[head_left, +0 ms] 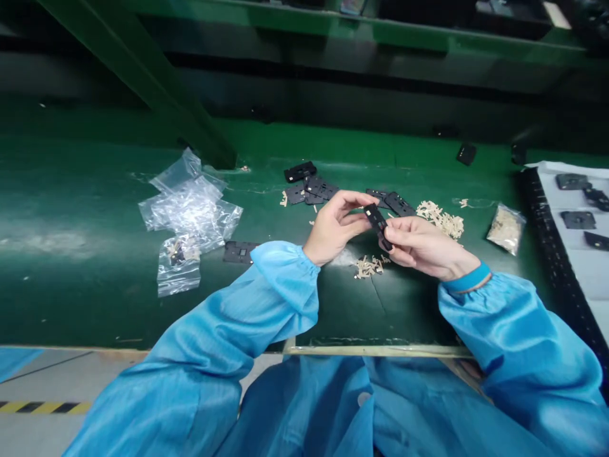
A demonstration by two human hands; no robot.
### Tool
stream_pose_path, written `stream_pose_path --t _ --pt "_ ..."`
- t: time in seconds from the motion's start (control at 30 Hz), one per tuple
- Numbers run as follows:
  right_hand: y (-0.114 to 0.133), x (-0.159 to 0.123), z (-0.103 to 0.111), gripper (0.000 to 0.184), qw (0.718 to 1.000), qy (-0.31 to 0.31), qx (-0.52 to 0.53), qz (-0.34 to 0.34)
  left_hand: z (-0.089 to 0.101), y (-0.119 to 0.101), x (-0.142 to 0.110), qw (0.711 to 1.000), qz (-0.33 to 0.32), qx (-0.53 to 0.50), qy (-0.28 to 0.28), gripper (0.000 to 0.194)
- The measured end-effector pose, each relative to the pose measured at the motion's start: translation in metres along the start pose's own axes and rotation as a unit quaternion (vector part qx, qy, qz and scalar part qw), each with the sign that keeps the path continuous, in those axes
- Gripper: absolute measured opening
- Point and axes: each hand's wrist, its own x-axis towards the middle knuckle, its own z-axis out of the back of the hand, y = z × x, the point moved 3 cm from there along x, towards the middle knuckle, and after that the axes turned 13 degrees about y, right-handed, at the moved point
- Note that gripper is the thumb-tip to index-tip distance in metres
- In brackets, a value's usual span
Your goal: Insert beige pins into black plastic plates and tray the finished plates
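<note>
Black plastic part (377, 224) held up over the green worktop (90, 298), pinched at both ends. Left hand (335, 227) takes the upper end, right hand (421, 246) the lower end; grip on both sides is clamped on the part, hands just apart. Blue sleeves (285, 285) gathered at the wrists, elbows spread wide toward the front edge (375, 350), which is a pale strip running under both forearms. Broad green surface between hands and that edge, more to the left. Just behind the hands lie loose black plastic plates (311, 189), some overlapping; one more plate (240, 252) sits by the left cuff. Beige small pieces (440, 219) in a heap just past the right hand, a smaller beige heap (368, 266) below the hands. Clear plastic bags (188, 206) crumpled further left, well apart from the hands, touching a small bag of parts (179, 266). Filled bag of beige pieces (506, 228) near the worktop's right side. Past it, a black ridged strip (547, 254) edges a white sheet (578, 254) carrying black plates.
</note>
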Motion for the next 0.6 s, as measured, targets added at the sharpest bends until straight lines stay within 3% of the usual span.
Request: stream_pose_path --t 0.13,0.2,0.27,0.33,0.4,0.53,0.6 --pt "-0.004 -0.001 0.001 0.041 1.000 0.006 0.016 -0.009 -0.006 -0.004 0.001 0.997 0.008 -0.044 0.059 0.049" --pt "-0.004 0.000 0.003 0.044 1.000 0.001 -0.011 -0.012 -0.004 -0.004 0.002 0.999 0.013 -0.028 0.043 0.042" --pt "-0.002 -0.001 0.010 0.046 0.993 -0.055 -0.104 0.001 0.000 -0.002 0.003 1.000 0.026 -0.010 -0.008 0.037" --pt "0.002 -0.004 0.019 0.042 0.956 -0.142 -0.253 0.039 0.005 0.002 0.003 0.996 0.050 -0.025 -0.067 0.041" --pt "0.002 -0.006 0.021 0.029 0.898 -0.162 -0.402 0.074 0.007 0.005 0.002 0.989 0.075 -0.059 -0.110 0.043" --pt "-0.012 -0.003 0.010 0.010 0.812 -0.016 -0.574 0.100 0.006 0.008 0.001 0.981 0.120 -0.069 -0.138 0.039" --pt "-0.017 -0.001 0.005 0.010 0.790 0.009 -0.604 0.109 0.006 0.006 0.000 0.982 0.128 -0.051 -0.132 0.036"
